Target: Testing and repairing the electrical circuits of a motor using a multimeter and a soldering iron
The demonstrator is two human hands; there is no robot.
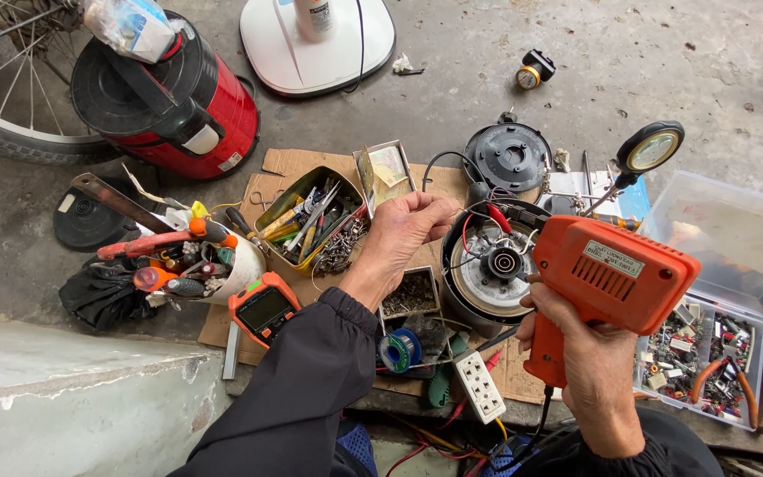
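Note:
My right hand (586, 358) grips the handle of an orange soldering gun (609, 276), its front end pointing left over an opened round appliance base (494, 261) with red, black and white wires. My left hand (401, 237) is held above the cardboard, its fingertips pinching a thin strand of solder wire (452, 212) that runs toward the wires of the base. A second round black plate (508, 155) lies behind the base.
A metal tin of tools (313, 223), a white cup of screwdrivers (189, 258), an orange multimeter (263, 308), a solder spool (399, 350) and a power strip (479, 385) lie on cardboard. A clear parts box (708, 346) sits right; a red pot (168, 99), a bicycle wheel (2, 124) far left.

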